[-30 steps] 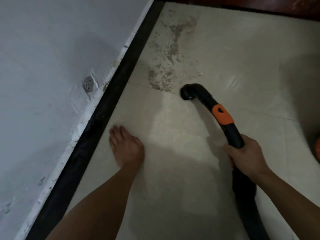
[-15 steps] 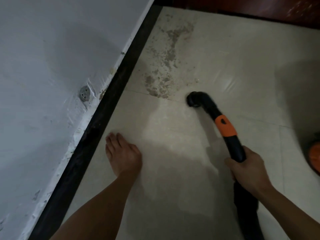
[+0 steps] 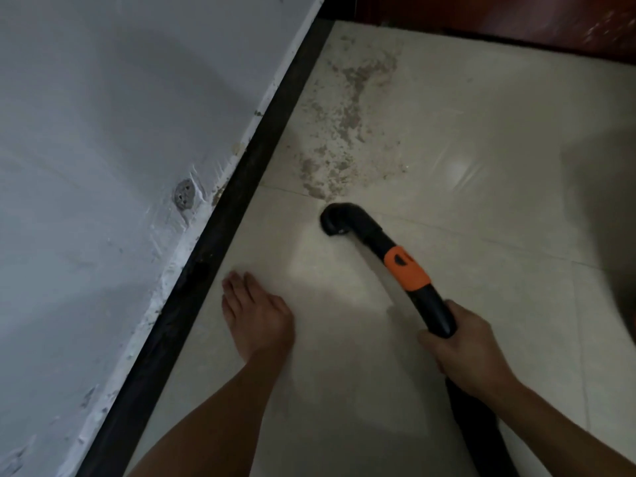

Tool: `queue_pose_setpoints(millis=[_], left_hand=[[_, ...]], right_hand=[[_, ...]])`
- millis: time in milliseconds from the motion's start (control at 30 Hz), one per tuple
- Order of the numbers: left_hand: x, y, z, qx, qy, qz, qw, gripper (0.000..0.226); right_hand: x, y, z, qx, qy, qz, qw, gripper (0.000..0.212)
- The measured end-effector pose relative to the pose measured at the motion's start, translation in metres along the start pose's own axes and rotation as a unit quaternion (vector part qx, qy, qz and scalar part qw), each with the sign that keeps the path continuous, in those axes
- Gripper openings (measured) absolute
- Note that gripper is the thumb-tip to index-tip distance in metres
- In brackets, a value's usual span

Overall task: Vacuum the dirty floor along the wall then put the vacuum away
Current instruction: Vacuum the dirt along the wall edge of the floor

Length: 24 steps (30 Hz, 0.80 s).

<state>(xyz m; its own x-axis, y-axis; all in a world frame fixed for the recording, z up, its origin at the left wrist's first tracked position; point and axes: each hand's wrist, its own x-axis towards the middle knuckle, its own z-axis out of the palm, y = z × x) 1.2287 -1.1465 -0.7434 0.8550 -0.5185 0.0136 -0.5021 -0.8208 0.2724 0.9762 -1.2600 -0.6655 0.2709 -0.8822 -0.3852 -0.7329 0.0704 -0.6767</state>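
Right fingers wrapped round vacuum hose — hose cut off below; left hand unseen.

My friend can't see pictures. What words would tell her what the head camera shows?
A right hand grips a black vacuum hose with an orange collar, its curved nozzle on the pale tiled floor just below a patch of brown dirt. A bare foot stands beside the dark skirting strip under a grey-white wall.
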Motion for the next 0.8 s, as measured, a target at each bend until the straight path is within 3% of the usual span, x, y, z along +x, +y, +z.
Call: queue_pose_setpoints(millis=[200,367,533,700,800], left_hand=[[0.0,-0.001,-0.001,0.004,-0.009,-0.001,1.0,0.066],[0.002,-0.001,-0.002,0.017,-0.018,-0.006,1.0,0.066],[0.003,-0.001,-0.001,0.014,-0.02,-0.005,1.0,0.065],[0.005,-0.001,-0.001,0.021,-0.039,0.0,0.999,0.065],[0.005,-0.001,-0.003,0.03,-0.055,0.004,0.998,0.065]], right_hand=[[0.035,-0.024,0.002,0.018,0.068,0.001,0.998,0.017],[0.026,-0.029,0.019,0.002,-0.006,-0.014,1.0,0.019],[0.051,-0.044,0.022,0.02,0.059,-0.001,0.998,0.016],[0.052,-0.059,0.039,0.009,-0.031,-0.031,0.999,0.02],[0.068,-0.066,0.032,0.035,-0.01,-0.023,0.999,0.018]])
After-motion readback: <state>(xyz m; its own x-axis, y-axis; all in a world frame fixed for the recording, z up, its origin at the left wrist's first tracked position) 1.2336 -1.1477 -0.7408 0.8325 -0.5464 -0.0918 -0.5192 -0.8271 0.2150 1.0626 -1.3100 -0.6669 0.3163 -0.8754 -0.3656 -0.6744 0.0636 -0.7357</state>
